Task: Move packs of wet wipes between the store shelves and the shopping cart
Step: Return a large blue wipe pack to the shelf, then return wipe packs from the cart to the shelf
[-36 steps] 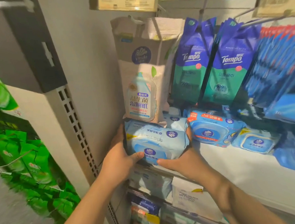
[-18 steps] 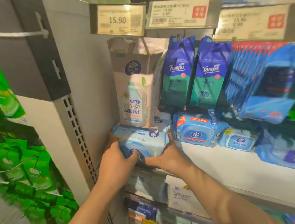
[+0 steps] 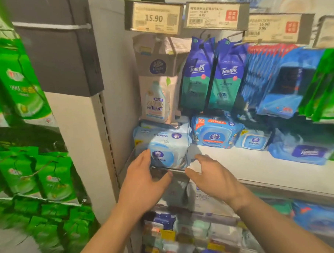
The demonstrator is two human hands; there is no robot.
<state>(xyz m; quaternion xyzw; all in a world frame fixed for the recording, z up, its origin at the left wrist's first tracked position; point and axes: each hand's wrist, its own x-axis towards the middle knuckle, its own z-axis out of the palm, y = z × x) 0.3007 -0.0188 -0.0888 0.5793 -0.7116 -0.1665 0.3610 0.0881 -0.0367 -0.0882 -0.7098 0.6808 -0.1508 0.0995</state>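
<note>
A pale blue wipes pack (image 3: 168, 145) lies at the left end of the white shelf (image 3: 240, 161), its front edge overhanging the shelf's front edge. It bears a round dark blue logo; the Chinese print on it is too blurred to read.

The left hand (image 3: 143, 177) is spread, its fingertips touching the pack's lower left corner and its thumb under the front edge, with no grip closed round it. The right hand (image 3: 212, 174) is spread wide with relaxed fingers, just clear of the pack's right side, holding nothing.

Behind the pack stands a tall beige pack (image 3: 157, 96) with a bottle picture and a dark round logo. To its right hang two packs marked "Tempo" (image 3: 211, 76), blue over green, with "99.9" legible low down. Next along the shelf lie a blue flip-lid pack (image 3: 214, 132) with an orange banner, and a smaller lidded pack (image 3: 254, 139). A dark blue flat pack (image 3: 301, 151) lies towards the right end.

Price tags above: the left tag (image 3: 153, 18) reads "15.90"; the middle tag (image 3: 213, 14) reads "15.90" and "9.90" beside a red stamp. Green packs (image 3: 25, 90) fill the rack to the left.
</note>
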